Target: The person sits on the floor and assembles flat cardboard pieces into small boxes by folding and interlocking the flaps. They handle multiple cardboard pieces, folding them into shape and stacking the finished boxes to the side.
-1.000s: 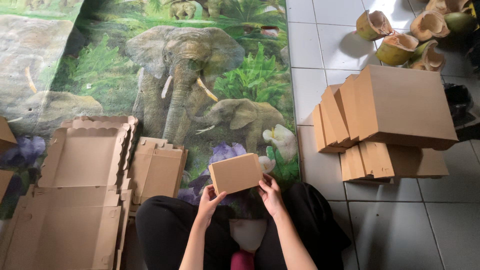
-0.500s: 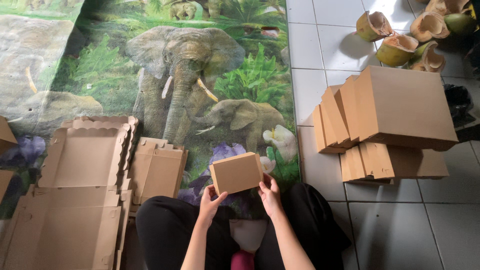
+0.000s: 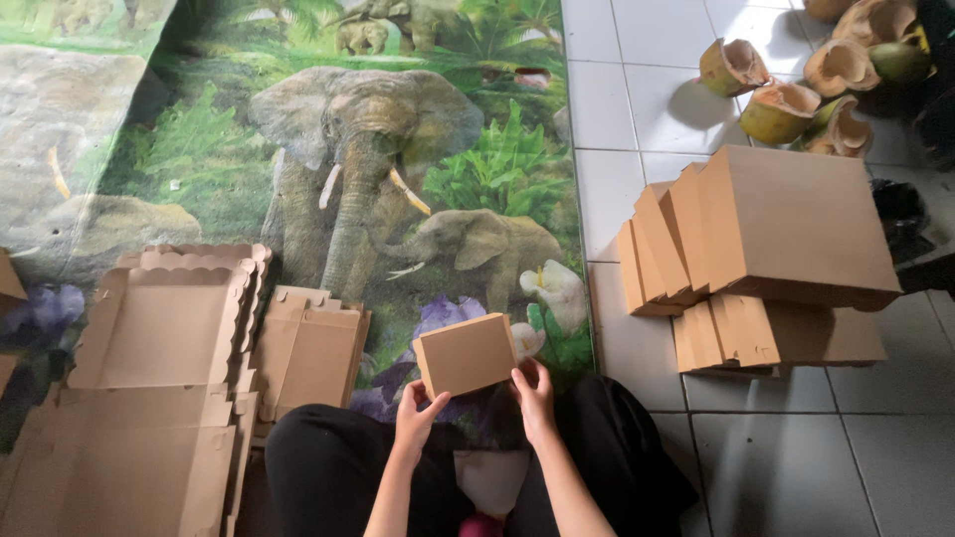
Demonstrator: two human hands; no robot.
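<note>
Small brown folded cardboard box (image 3: 466, 354) sits clamped between both hands: left hand (image 3: 416, 416) at seven o'clock, right hand (image 3: 534, 392) at five; flat matte blanks (image 3: 159, 328) lie at nine.

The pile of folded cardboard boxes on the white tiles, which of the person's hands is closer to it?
Right. The right hand grips the small box on its side facing the folded boxes; the left hand grips the opposite side, farther away.

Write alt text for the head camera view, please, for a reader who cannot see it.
Both hands, left hand and right hand, hold a small folded brown cardboard box above a lap. Flat brown cardboard sheets lie on an elephant-print floor mat; finished brown boxes are stacked on white tiles.
</note>
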